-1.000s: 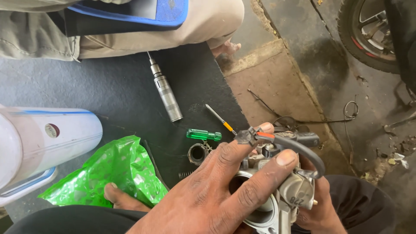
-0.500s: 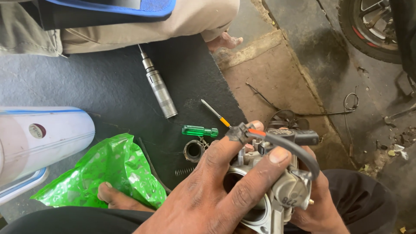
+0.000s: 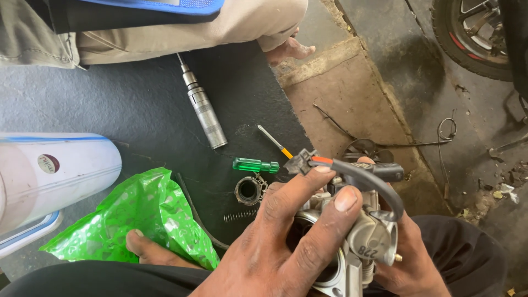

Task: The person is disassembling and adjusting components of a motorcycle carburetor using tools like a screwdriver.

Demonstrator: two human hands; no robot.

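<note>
I hold a grey metal carburettor (image 3: 369, 237) in both hands above my lap. My left hand (image 3: 275, 253) wraps over its front, with the index fingertip up at a small black plug (image 3: 301, 163) on a black hose (image 3: 379, 179). The middle fingertip rests on the body. Under the carburettor's right side, my right hand (image 3: 413, 265) cups it and is mostly hidden.
On the black mat (image 3: 137, 110) lie a green-handled screwdriver (image 3: 253, 164), a thin orange-necked screwdriver (image 3: 273, 140), a steel cylindrical tool (image 3: 204, 113), a rubber ring (image 3: 247, 190) and a spring (image 3: 240, 215). A green plastic bag (image 3: 148, 220) and a white body panel (image 3: 55, 176) lie left. Another person's leg (image 3: 231, 25) is at the top, a wheel (image 3: 473, 33) top right.
My hands and the carburettor have stayed almost in place. The left index fingertip has shifted slightly along the hose towards the plug. The view has drifted a little.
</note>
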